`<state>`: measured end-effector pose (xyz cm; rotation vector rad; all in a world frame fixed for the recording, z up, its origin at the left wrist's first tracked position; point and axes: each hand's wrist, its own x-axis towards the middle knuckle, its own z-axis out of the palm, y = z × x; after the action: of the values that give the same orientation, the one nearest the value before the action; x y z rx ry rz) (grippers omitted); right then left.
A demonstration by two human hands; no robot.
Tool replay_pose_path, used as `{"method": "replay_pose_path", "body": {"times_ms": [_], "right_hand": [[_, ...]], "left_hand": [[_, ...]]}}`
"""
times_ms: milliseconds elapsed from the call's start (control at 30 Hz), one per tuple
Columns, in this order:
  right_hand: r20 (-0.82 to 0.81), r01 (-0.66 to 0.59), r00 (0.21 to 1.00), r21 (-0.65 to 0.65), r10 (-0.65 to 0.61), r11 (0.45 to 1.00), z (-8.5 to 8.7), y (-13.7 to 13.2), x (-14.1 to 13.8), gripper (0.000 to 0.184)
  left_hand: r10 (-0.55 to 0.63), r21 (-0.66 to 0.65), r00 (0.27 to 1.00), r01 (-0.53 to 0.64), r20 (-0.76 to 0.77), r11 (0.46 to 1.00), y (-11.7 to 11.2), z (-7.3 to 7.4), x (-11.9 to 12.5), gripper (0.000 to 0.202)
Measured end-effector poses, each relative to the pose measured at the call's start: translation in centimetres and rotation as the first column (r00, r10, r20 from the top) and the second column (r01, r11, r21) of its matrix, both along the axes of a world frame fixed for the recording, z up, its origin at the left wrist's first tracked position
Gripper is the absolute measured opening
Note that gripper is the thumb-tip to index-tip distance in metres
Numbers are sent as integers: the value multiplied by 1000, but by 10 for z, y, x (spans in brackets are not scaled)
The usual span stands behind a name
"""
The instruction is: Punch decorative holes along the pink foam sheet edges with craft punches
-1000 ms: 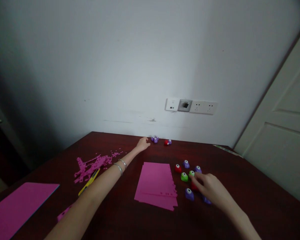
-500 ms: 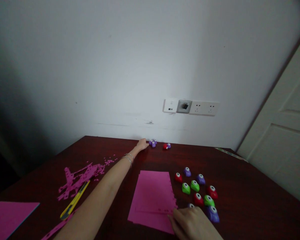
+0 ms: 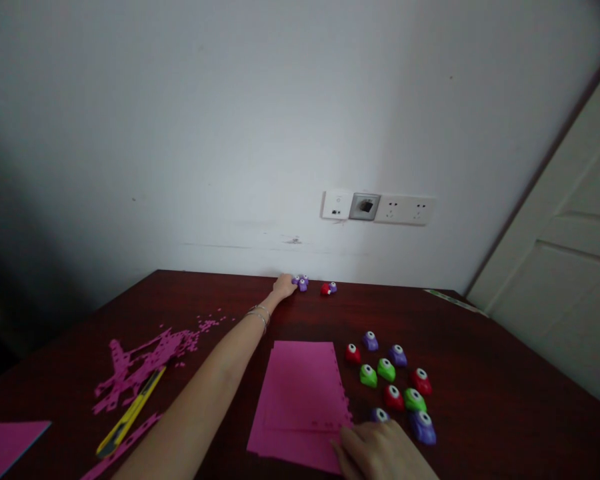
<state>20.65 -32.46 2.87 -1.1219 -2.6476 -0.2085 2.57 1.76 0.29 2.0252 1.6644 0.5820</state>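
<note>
My left hand (image 3: pixel 285 286) reaches to the far edge of the table, its fingers curled against a small group of purple craft punches (image 3: pixel 303 285) with eye-like tops. It covers part of the leftmost one. My right hand (image 3: pixel 380 452) is curled over the lower right corner of a stack of pink paper (image 3: pixel 300 387), fingertips at the paper's edge. Small notches and cut-outs run along that right side. Just beyond my right knuckles a purple punch (image 3: pixel 379 415) is partly hidden. Several red, green and purple punches stand close by, among them a green punch (image 3: pixel 415 400).
Left of my arm lie pink paper scraps (image 3: pixel 167 350) and a yellow utility knife (image 3: pixel 130 417). Another pink sheet (image 3: pixel 10 443) is at the left front. A red punch (image 3: pixel 325 289) and a purple one sit near the wall. A ruler-like strip (image 3: pixel 457 303) lies far right.
My left hand has moved slightly right against the purple punches, now overlapping the leftmost. My right hand stays at the paper's corner. The view has shifted a little.
</note>
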Motion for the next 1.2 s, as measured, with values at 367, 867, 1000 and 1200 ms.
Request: {"method": "replay_pose_path", "body": {"times_ms": [367,867,1000,1200], "right_hand": [[8,54,999,-54,-54,997,7,-2,1,20],[-93,188,976,-113,-199,976,10,-10,0,31],[-159,231,956,-112,-247,966,10,-13,-4,35],[-361,228,880,-248,-308,942,9,-14,-10,31]], "left_hand": [[74,65,974,-89,214,994,-29,9,-12,27],[-107,193,901,26,421,981,-168,52,-37,33],[-180,161,910,127,372,979,-204,53,-39,31],[-278,151,906,241,318,959,-245,62,-43,28]]}}
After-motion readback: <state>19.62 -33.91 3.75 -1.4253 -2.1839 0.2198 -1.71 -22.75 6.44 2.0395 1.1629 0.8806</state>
